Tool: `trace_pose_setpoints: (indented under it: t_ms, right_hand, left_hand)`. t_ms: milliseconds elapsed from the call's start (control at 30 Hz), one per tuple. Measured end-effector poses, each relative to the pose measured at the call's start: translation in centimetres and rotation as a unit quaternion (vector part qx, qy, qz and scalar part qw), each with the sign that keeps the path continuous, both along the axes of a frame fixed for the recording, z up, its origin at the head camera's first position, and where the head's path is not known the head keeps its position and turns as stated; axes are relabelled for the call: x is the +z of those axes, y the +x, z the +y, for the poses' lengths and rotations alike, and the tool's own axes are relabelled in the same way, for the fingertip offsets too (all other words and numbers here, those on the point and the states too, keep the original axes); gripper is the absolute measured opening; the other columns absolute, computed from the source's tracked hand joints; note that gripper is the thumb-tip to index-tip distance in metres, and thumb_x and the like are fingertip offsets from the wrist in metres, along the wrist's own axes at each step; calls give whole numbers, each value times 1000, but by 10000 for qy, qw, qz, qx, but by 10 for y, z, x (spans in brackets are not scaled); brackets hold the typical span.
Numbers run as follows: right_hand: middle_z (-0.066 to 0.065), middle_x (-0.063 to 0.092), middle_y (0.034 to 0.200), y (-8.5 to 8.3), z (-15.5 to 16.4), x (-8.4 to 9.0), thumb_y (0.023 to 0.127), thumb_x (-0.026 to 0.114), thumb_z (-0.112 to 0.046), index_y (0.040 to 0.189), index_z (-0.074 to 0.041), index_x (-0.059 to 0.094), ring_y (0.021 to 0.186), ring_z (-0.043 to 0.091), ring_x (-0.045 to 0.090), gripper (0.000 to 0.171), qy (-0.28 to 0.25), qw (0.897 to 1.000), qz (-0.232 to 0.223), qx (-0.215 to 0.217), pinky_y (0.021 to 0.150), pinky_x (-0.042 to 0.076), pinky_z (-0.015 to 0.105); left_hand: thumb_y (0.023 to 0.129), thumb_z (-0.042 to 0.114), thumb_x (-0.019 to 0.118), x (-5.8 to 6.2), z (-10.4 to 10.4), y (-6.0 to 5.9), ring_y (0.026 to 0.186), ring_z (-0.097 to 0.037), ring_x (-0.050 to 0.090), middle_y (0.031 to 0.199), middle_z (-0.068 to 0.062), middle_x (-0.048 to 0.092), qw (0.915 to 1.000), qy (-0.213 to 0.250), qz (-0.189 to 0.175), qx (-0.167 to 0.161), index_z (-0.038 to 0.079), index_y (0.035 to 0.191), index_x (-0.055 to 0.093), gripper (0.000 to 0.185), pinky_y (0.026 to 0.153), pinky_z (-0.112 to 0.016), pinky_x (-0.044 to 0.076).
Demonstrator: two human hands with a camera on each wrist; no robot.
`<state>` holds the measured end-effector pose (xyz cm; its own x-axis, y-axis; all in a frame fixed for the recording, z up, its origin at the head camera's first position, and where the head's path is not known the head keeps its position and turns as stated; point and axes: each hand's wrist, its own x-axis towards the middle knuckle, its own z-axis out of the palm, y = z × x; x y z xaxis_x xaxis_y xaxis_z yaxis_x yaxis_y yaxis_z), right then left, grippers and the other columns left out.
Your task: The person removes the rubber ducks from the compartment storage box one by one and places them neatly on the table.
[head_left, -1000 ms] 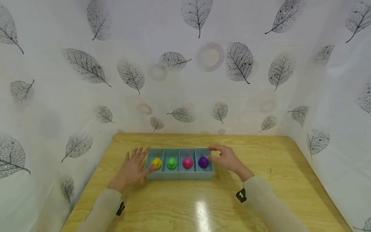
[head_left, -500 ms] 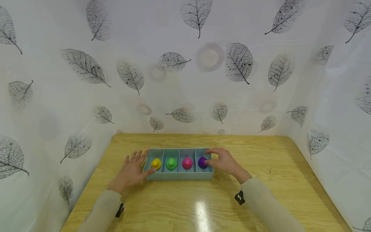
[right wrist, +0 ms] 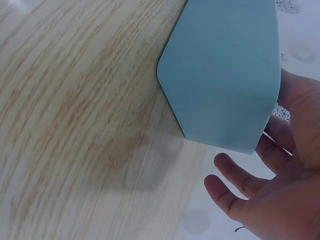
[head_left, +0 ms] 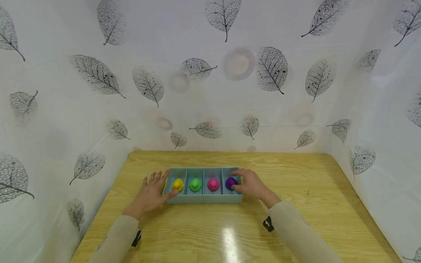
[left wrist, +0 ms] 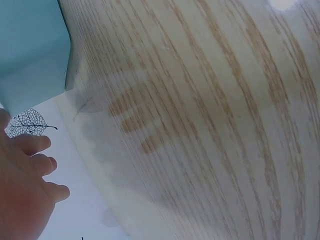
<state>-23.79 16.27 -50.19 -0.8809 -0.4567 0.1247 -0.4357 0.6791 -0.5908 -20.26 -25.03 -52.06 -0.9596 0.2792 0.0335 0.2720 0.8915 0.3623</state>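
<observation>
A pale blue box (head_left: 204, 199) with several compartments in a row stands on the table. From left to right it holds a yellow rubber duck (head_left: 178, 185), a green duck (head_left: 195, 185), a pink duck (head_left: 213, 184) and a purple duck (head_left: 230, 183). My left hand (head_left: 149, 195) lies at the box's left end with fingers spread, its thumb over the front rim by the yellow duck. Over the right end reaches my right hand (head_left: 252, 184): the thumb overlaps the purple duck's front, and the index finger extends behind it. The right wrist view shows its other fingers (right wrist: 235, 175) loosely extended outside the wall.
The wooden table (head_left: 197, 233) extends in front of the box and to both sides. A white curtain (head_left: 210, 102) printed with dark leaves encloses the back and sides. Each sleeve has a small black device (head_left: 268, 224) near the cuff.
My right hand has moved left, bringing its thumb and index finger further over the box's right compartment and around the purple duck. The left hand and the ducks have stayed nearly still.
</observation>
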Motion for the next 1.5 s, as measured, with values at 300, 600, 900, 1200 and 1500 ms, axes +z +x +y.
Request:
trace_pose_setpoints:
  t_ms: [300, 600, 900, 1200, 1500]
  right_hand:
    - [20, 74, 127, 2, -8, 4, 83, 87, -14, 126, 2, 72, 118, 44, 67, 48, 485, 9987, 9, -172, 103, 53, 63]
    - [15, 72, 133, 2, -13, -1, 81, 90, -22, 127, -6, 74, 118, 44, 65, 52, 1165, 9924, 178, -346, 93, 53, 67]
    - [16, 69, 139, 0, -17, 3, 79, 90, -19, 134, -6, 70, 124, 46, 62, 60, 1427, 9892, 72, -341, 98, 50, 70]
    - [18, 70, 138, -6, -19, 2, 78, 90, -13, 139, -5, 67, 123, 48, 64, 65, 1547, 9877, -207, -80, 101, 48, 73]
    - [19, 73, 130, -8, -21, 2, 83, 86, -10, 135, -4, 70, 118, 43, 68, 55, 1575, 9872, -254, -50, 98, 56, 63]
  left_hand:
    - [99, 68, 57, -3, -1, -2, 155, -58, 25, 165, -32, 36, 10000, -54, 49, 2, 17, 170, 22, 94, 121, -80, 14]
    - [99, 69, 56, -5, -3, 0, 155, -58, 26, 164, -32, 38, 10000, -70, 15, 19, 20, 170, 21, 94, 121, -81, 15]
    - [99, 69, 56, 0, -1, 0, 155, -58, 25, 164, -32, 38, 10000, -60, -25, 2, 19, 170, 20, 95, 122, -80, 14]
    - [99, 69, 57, 3, 1, 0, 156, -57, 23, 164, -32, 37, 9999, -68, -153, -1, 19, 171, 20, 95, 122, -80, 14]
    - [99, 69, 56, 4, 2, 0, 156, -57, 24, 164, -32, 38, 9999, -83, -129, 16, 18, 170, 20, 95, 122, -79, 14]
